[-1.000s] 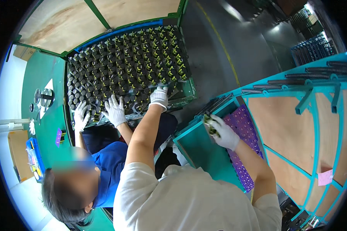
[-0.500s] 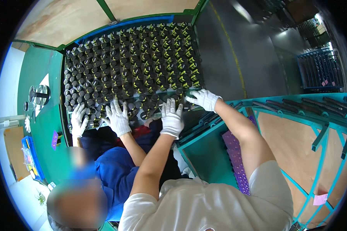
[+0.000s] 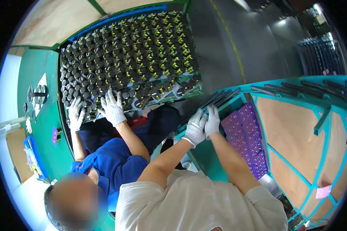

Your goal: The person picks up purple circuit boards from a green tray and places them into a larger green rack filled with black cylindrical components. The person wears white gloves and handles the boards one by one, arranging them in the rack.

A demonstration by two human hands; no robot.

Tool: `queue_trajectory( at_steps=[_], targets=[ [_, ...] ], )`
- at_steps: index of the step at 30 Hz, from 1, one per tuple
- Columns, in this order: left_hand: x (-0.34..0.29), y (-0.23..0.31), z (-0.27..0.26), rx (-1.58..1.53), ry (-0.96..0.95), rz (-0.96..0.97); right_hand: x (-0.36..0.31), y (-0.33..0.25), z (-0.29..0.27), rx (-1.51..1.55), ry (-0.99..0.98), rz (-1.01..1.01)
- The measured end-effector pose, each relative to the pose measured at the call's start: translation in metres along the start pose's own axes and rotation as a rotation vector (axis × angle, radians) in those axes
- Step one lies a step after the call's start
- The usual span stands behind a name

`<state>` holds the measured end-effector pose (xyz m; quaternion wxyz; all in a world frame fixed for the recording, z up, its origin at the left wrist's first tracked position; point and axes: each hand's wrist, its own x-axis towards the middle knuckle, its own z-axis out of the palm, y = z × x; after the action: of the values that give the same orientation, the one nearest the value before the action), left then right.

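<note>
Both white-gloved hands, left hand and right hand, meet at the teal metal rack's edge beside purple perforated trays; whether either grip is closed cannot be told.

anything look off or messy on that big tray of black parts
Mostly orderly: the black and yellow parts stand in neat rows on the tray. The near edge looks patchier, with gaps and a few loose parts, where a co-worker's gloved hands rest. Nothing looks spilled or broken.
</note>
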<state>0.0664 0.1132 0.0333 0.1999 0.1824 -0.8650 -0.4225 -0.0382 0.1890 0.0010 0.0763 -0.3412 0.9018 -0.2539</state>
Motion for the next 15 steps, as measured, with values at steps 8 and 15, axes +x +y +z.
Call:
queue_trajectory(
  at_steps=[8, 15],
  targets=[
    [-0.114, 0.022, 0.046, 0.249, -1.118, -0.03, -0.253, 0.109, -0.073, -0.108, -0.667, 0.671],
    [-0.183, 0.041, 0.086, 0.359, -1.14, -0.072, -0.484, 0.188, -0.051, -0.151, -0.545, 0.596]
  ],
)
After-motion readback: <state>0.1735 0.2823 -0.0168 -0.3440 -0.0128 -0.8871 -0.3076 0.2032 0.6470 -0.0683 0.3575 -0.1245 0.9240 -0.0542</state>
